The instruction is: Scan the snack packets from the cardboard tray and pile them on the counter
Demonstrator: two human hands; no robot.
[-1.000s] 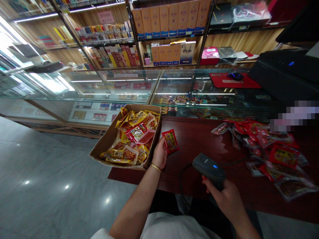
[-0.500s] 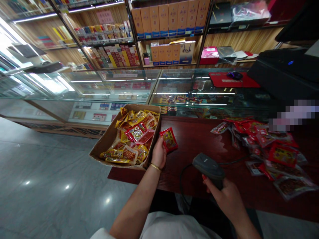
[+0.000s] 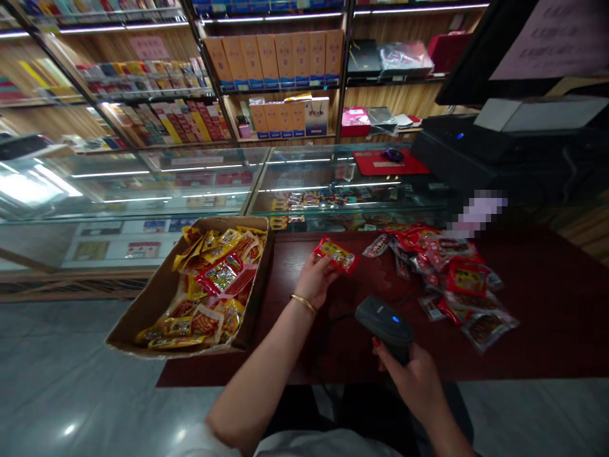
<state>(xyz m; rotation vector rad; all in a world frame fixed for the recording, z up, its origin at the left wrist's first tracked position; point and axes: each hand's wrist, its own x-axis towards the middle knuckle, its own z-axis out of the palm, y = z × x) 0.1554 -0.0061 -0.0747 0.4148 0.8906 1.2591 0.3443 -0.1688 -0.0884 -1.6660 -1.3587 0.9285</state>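
Note:
A red snack packet [image 3: 339, 255] is pinched in my left hand [image 3: 316, 279], above the dark red wooden tabletop [image 3: 295, 330]. My right hand [image 3: 419, 377] grips a dark grey barcode scanner [image 3: 384, 320] by its handle, and a blue light glows on its top. To the left of my left hand stands an open cardboard box [image 3: 259, 285] holding yellow and red snack packets [image 3: 221, 276]. On the right side of the table lies a loose pile of red and clear snack packets [image 3: 466, 276].
A glass display counter [image 3: 190, 184] runs along the table's far side. On it are a red mouse pad [image 3: 366, 164] with a mouse [image 3: 392, 155], and a black machine [image 3: 457, 146] below a monitor [image 3: 485, 57]. Shelves [image 3: 280, 89] with boxed goods stand behind.
My left hand has carried the red packet to the right, away from the cardboard box. A blue light now shows on the scanner. The view has turned to the right.

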